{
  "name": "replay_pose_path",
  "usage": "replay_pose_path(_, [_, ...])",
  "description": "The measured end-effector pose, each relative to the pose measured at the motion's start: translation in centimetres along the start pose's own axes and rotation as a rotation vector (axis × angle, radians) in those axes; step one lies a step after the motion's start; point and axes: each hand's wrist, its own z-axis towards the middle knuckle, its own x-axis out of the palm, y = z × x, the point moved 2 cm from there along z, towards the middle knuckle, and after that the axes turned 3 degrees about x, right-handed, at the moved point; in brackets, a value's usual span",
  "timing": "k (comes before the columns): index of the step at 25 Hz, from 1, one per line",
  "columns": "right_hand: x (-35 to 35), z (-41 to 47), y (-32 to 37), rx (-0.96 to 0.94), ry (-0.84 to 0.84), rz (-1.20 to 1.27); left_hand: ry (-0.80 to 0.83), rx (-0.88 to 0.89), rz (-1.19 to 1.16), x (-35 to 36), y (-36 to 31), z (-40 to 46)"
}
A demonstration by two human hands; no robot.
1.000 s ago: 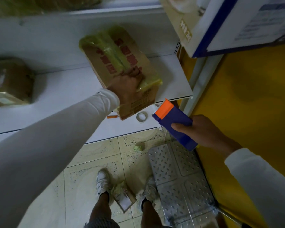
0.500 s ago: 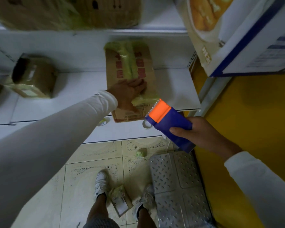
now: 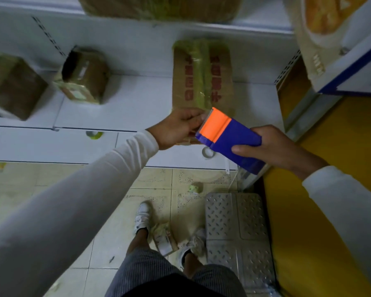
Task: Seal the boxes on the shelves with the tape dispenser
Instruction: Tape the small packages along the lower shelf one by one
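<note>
Now, from the head camera, we see the right hand [image 3: 281, 148] gripping the blue-and-orange tape dispenser [image 3: 227, 137] over the near end of a taped cardboard box [image 3: 201, 80] lying on the white shelf [image 3: 120, 112]. Our left hand [image 3: 178, 129] curls its fingers [image 3: 193, 118] at the dispenser's orange end, seemingly pinching tape.

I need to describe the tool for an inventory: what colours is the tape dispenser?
The tape dispenser has a blue body with an orange front end, clearest in the head view.

box [image 3: 201, 76] on shelf [image 3: 124, 112] | tape dispenser [image 3: 227, 136] before it | two boxes [image 3: 84, 76] left
</note>
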Motion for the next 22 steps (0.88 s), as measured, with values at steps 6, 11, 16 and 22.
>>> replay_pose_path(6, [0.6,1.0,1.0,0.022,0.148,-0.004,-0.148,0.036,-0.010,-0.6,2.0,-1.4])
replay_pose_path(11, [-2.7,2.4,2.1,0.028,0.224,-0.226,-0.473,0.083,0.032,-5.2,2.7,-3.6])
replay_pose_path(16, [-6.3,3.6,1.5,0.103,0.160,-0.255,-0.587,0.025,0.040,-7.9,3.8,-2.4])
replay_pose_path(22, [-6.4,5.5,0.1,0.185,0.145,-0.326,-0.595,-0.090,0.002,-7.0,6.7,0.0])
